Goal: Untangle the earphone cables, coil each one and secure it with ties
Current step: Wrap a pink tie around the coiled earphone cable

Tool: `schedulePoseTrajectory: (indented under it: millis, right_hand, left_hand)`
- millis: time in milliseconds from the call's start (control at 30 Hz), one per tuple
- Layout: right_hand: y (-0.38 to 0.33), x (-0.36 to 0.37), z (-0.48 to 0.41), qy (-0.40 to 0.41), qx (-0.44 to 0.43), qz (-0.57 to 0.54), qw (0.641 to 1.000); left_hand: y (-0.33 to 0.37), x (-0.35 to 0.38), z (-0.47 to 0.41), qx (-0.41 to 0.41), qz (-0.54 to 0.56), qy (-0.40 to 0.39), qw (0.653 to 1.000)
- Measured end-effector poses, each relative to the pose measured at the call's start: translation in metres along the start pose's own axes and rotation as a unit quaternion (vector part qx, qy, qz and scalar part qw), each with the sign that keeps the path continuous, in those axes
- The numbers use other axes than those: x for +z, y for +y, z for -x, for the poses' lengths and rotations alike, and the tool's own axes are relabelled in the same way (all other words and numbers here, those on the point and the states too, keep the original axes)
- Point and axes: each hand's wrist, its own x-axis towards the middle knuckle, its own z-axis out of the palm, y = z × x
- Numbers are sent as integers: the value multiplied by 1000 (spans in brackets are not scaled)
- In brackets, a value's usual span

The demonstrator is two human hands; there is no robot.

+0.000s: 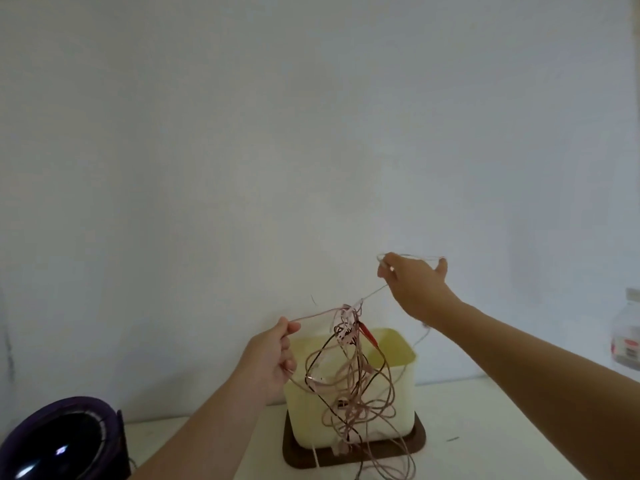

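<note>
A tangle of earphone cables, pink, black and white, hangs in the air in front of a cream box. Its knot sits near the top, with a red piece beside it. My left hand is raised at the left of the tangle and pinches a pink cable that runs right to the knot. My right hand is higher, at the upper right, and has a thin white cable looped over its fingers and thumb. That white strand stretches taut down and left into the knot. Loose loops dangle below onto the box and tray.
The cream plastic box stands open on a dark brown tray on a white table against a pale wall. A dark purple round device sits at the lower left. A clear jar is at the right edge.
</note>
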Motion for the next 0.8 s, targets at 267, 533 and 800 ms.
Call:
schedulePoseTrajectory:
  millis: [267,533,800]
  right_hand:
    - [-38,-24,4,-148,-14,-379,913]
    - [-47,-45,20,-338,-48,-453,823]
    - [-29,-71,22,-437,-77,-341,829]
  left_hand:
    - [2,12,12,19,-99,-145,984]
    - [18,30,26,-10,66,-189,980]
    - [15,22,14,70,29,-157,985]
